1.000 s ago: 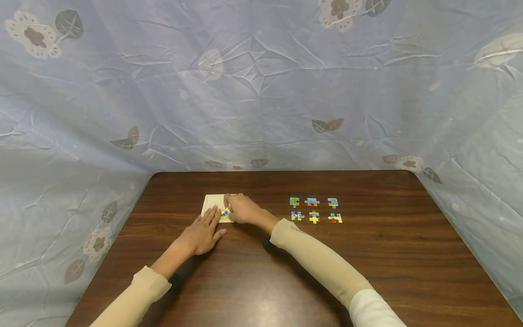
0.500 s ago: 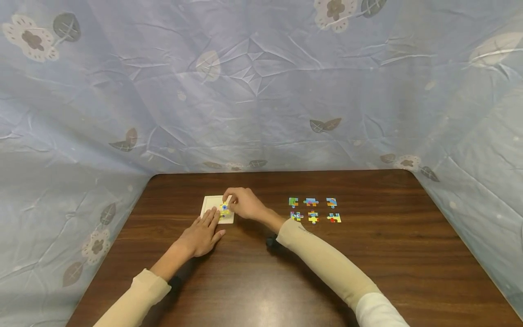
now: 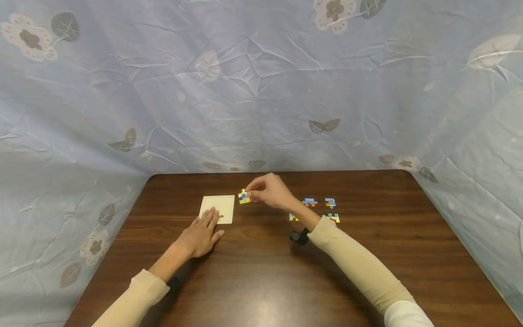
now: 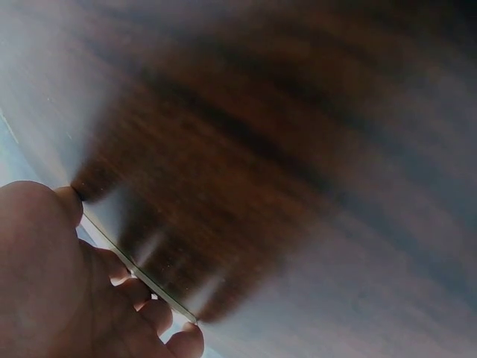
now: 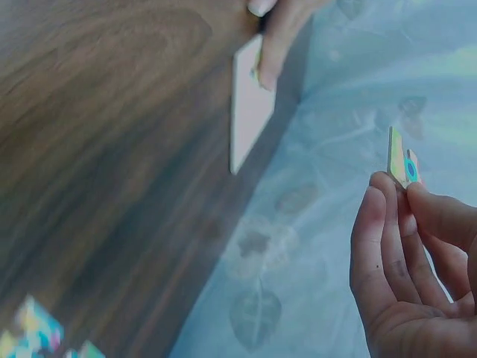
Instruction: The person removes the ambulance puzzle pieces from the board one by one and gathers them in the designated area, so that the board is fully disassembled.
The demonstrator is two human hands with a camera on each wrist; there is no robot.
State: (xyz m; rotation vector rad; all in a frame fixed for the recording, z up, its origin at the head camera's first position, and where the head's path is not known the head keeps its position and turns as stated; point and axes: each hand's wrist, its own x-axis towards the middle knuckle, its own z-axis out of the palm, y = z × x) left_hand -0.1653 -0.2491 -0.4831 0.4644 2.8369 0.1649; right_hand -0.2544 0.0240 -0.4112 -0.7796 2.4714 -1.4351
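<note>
Between its thumb and fingers my right hand (image 3: 273,193) pinches a yellow puzzle piece (image 3: 244,196) with a blue round spot, raised just right of a cream puzzle tray (image 3: 225,205). The right wrist view shows the same piece (image 5: 396,155) at the fingertips, clear of the tray (image 5: 247,112). My left hand (image 3: 199,236) rests with extended fingers on the tray's lower left part. Beside those fingers a bit of yellow puzzle piece (image 3: 221,217) shows in the tray; the rest is covered. In the left wrist view the hand (image 4: 45,276) lies along the tray's edge (image 4: 145,277).
Several loose puzzle pieces lie right of the tray on the dark wooden table (image 3: 253,272), among them a blue piece (image 3: 309,202) and a red-yellow one (image 3: 334,218). My right forearm hides some of them. A patterned curtain (image 3: 253,113) hangs behind the table.
My right hand has lifted the yellow puzzle piece out of the tray and moved right with it. The left hand stays where it was on the tray.
</note>
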